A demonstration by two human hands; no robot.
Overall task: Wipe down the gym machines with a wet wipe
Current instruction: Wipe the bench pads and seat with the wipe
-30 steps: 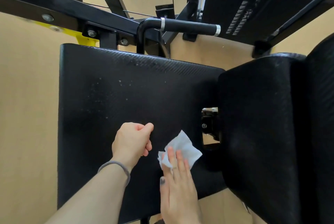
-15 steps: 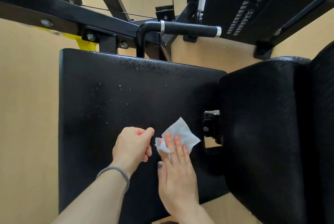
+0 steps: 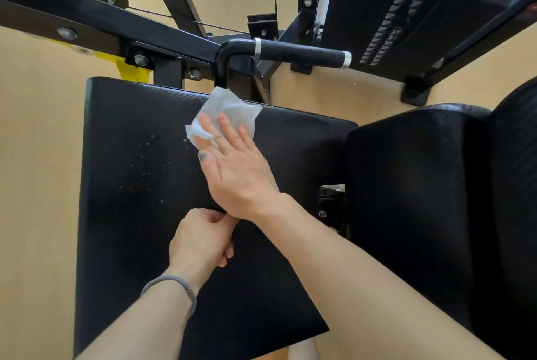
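Note:
A black padded seat (image 3: 139,214) of a gym machine fills the middle of the head view. A white wet wipe (image 3: 225,111) lies near the seat's far edge. My right hand (image 3: 235,168) presses it flat onto the pad with straight fingers. My left hand (image 3: 200,239) hovers over the seat's middle, just below the right wrist, fingers curled with nothing in them; a grey band circles its wrist. White specks dot the pad left of the wipe.
A black back pad (image 3: 412,185) stands to the right of the seat. Beyond the seat run a black frame beam (image 3: 101,25), a handle bar with a grip (image 3: 299,54), a yellow part (image 3: 130,70) and a weight stack (image 3: 406,11). Tan floor surrounds the machine.
My right hand has slid the wipe from the seat's near right part up to its far edge. My left hand has stayed about where it was.

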